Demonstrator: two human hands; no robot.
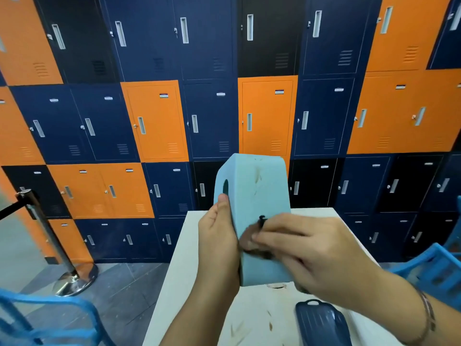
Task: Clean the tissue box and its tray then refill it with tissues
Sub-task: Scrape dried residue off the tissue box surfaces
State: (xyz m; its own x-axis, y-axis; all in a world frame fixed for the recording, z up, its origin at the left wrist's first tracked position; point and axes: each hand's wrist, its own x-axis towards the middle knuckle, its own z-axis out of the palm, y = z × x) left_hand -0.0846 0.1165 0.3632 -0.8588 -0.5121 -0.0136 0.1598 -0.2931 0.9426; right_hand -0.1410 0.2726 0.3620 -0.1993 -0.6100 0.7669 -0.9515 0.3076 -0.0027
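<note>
Light blue plastic tissue box [252,196] held upright above the white desk [199,295], oval opening facing left. Left hand [219,236] grips its left edge, thumb lying up the side near the opening. Right hand [306,248] closed on a dark, blurred cloth [254,242], pressed flat against the box's lower front face. Dark blue ribbed tray [321,323] lies on the desk, below the right forearm.

Tissue box [252,196]: light blue, rounded corners, stood on end above tabletop [204,283], oval slot facing left, dark smudges on broad face. Dark cloth [254,242] pressed on box's lower face, blurred. Tray [321,323]: dark blue, ribbed, flat on tabletop, near-right of box.
</note>
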